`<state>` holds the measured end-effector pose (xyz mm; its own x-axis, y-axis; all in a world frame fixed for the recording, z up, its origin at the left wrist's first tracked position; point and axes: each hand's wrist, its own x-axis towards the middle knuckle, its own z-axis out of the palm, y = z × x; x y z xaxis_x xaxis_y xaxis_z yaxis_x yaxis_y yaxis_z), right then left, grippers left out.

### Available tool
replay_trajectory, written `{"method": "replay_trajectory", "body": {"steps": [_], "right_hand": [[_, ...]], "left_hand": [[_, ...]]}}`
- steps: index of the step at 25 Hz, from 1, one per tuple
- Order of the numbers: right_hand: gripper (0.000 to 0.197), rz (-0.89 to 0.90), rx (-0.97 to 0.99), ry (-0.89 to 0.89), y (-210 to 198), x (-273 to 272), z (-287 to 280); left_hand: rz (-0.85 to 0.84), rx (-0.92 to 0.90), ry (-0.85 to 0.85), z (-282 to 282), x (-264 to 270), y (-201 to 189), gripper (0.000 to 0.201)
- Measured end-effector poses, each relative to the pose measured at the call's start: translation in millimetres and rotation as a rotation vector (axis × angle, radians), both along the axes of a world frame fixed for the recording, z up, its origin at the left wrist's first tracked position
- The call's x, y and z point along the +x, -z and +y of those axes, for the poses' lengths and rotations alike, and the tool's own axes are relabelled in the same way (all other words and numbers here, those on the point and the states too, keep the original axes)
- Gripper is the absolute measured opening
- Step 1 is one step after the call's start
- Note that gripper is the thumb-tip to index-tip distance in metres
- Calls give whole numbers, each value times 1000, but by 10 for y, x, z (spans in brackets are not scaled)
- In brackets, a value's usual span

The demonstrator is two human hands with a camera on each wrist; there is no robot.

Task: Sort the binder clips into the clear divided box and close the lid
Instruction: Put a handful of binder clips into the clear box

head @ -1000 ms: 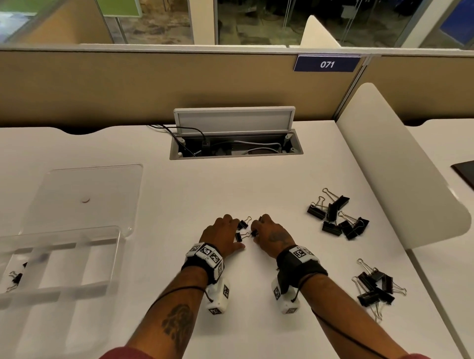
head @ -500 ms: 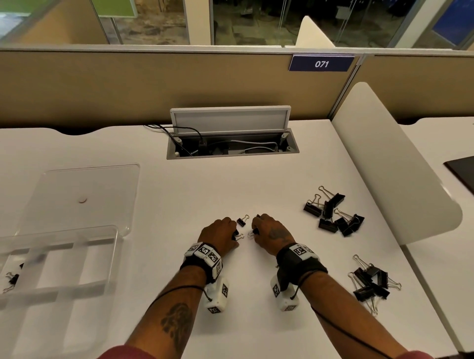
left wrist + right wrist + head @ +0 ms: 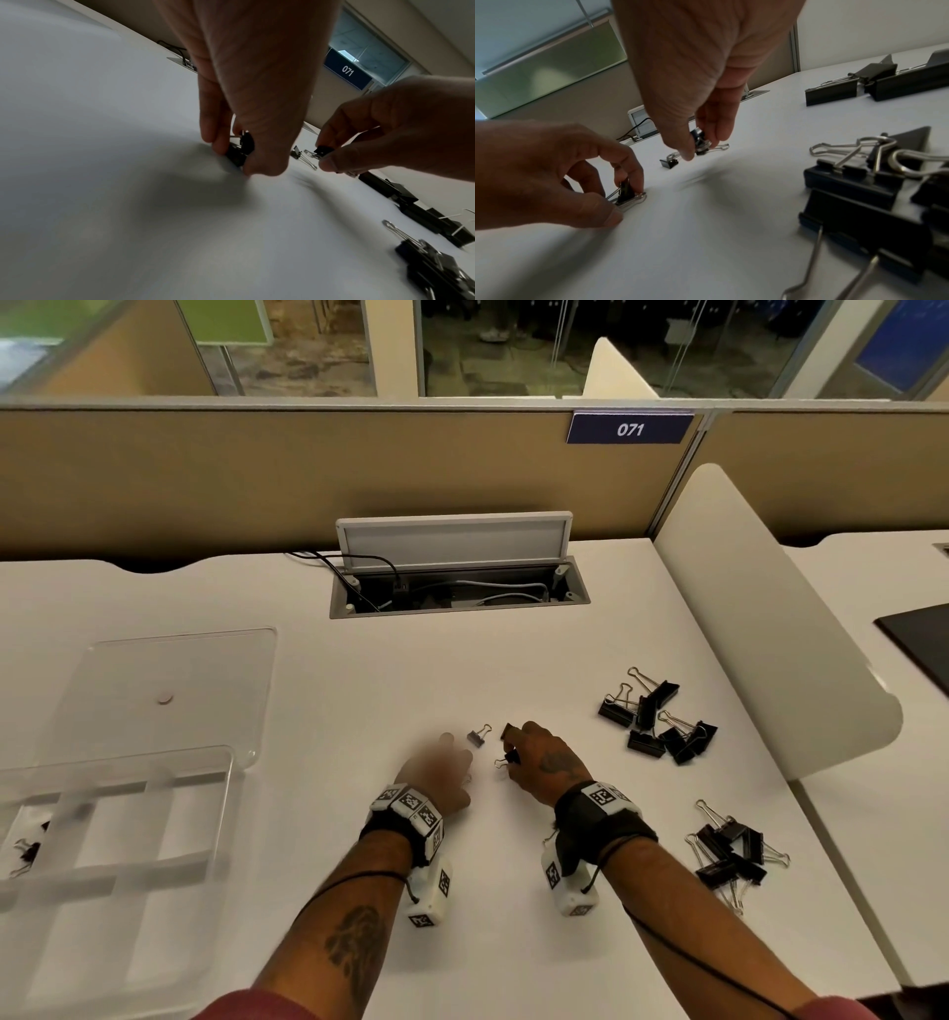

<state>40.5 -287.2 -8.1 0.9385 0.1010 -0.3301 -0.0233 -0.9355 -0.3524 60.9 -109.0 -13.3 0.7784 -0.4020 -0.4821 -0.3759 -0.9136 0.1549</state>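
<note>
My left hand [image 3: 454, 765] is blurred in the head view; in the left wrist view it pinches a small black binder clip [image 3: 237, 154] against the white table [image 3: 359, 701]. My right hand [image 3: 513, 752] pinches another small clip [image 3: 700, 143] just above the table. A third small clip [image 3: 478, 737] lies loose between the hands. The clear divided box [image 3: 226, 793] stands at the left with its lid [image 3: 169, 670] laid open behind it. A small clip [image 3: 25, 854] lies in its near left compartment.
Two heaps of larger black clips lie to the right, one farther [image 3: 660, 719] and one nearer [image 3: 732, 857]. An open cable hatch [image 3: 457, 593] sits at the back. A white side panel [image 3: 770, 629] bounds the table on the right.
Both hands have drawn slightly apart, each with a small clip pinched. One small clip stays on the table between them. The left hand is in motion.
</note>
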Motion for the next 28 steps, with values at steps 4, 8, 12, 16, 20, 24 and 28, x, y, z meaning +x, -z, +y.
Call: {"method": "replay_trajectory", "body": {"steps": [4,8,12,16,20,24,28], "right_hand": [[22,-16,11,-8,-33,-43,1],[21,-29,13,-15,-47,-98,-1],[21,-39,18,-29,-83,-137,7],[21,-70,43,-66,-136,-151,60],[22,-101,45,-138,-190,-113,223],[21,-130,58,-209,-307,-65,575],[19,-178,70,-306,-478,16,1066]], "left_hand": [[9,-8,-47,-2,-63,-26,38],[-13,-55,-120,8,-123,-26,32],[-17,-152,-213,72,-140,22,21],[-43,-248,-273,203,-171,34,21],[-112,-294,-314,387,-198,-147,23],[-187,-308,-375,731,-247,-394,25],[-243,-323,-465,1193,-323,-671,25]]}}
